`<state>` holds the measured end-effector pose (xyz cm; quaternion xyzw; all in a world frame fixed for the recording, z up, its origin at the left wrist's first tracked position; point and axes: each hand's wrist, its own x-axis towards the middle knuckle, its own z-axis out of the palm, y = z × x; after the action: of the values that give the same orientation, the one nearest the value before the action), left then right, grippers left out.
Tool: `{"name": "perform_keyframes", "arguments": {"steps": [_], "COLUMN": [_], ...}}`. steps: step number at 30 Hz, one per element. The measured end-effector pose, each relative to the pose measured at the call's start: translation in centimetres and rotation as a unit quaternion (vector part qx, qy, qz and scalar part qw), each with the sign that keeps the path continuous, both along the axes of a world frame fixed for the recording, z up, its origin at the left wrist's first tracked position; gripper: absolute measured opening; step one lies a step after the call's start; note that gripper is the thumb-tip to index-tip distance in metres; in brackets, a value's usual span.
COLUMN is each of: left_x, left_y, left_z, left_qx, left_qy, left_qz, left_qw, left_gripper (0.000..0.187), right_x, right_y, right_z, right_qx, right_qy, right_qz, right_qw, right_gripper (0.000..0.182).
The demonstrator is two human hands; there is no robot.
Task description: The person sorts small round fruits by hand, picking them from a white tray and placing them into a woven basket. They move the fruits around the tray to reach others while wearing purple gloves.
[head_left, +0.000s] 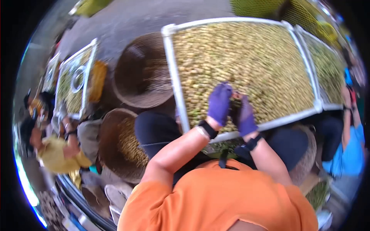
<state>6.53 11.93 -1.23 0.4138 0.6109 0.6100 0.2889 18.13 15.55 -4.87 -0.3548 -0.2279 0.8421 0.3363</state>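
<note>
My left hand, in a purple glove, is over the front part of a white-framed tray spread with small round yellow-green fruits or nuts. Close beside it is my right hand, gloved in the same purple, near the tray's front rail. Both hands' fingers are curled in towards each other. A dark patch shows between them, too blurred to name. Black bands circle both wrists.
Left of the tray stand a large woven basket and another basket holding the same produce. A person in yellow sits at another tray on the left. A blue-clad person is at the adjoining right tray.
</note>
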Motion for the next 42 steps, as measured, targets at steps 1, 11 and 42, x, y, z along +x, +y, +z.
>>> {"name": "perform_keyframes", "arguments": {"steps": [1,11,42], "left_x": [1.0,2.2,2.2], "left_y": [-0.3,-0.7,-1.1], "left_z": [2.1,0.8,0.6], "left_qx": [0.024,0.075,-0.004], "left_qy": [-0.098,-0.233,-0.361], "left_qz": [-0.013,-0.044,-0.078], "left_qw": [0.995,0.969,0.929], "left_gripper": [0.024,0.021,0.033], "right_x": [-0.7,0.6,0.6], "right_y": [0.0,0.0,0.5], "right_z": [0.4,0.0,2.2], "right_qx": [-0.012,-0.032,0.122], "right_qy": [0.038,-0.085,-0.106], "right_qz": [-0.013,-0.046,0.027], "right_qw": [0.999,0.995,0.987], "right_gripper": [0.042,0.051,0.018]}}
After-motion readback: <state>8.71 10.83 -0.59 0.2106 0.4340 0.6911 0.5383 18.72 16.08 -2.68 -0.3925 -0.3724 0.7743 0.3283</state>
